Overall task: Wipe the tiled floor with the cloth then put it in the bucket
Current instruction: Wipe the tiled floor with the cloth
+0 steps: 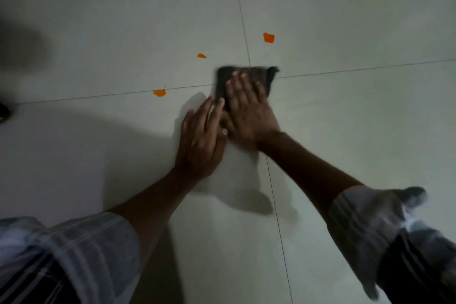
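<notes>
A dark folded cloth (256, 76) lies flat on the pale tiled floor (345, 20), right over the crossing of the grout lines. My right hand (249, 111) presses down on it with fingers spread flat. My left hand (201, 140) rests flat on the tile just left of the cloth, its fingertips at the cloth's near left edge. Three orange stains mark the floor: one (268, 37) beyond the cloth, one (201, 56) to the far left of it, one (159, 92) on the grout line further left. No bucket is in view.
A dark blurred shape (5, 111) sits at the left edge of the floor. Shadow covers the lower left tile. My striped sleeves fill both bottom corners.
</notes>
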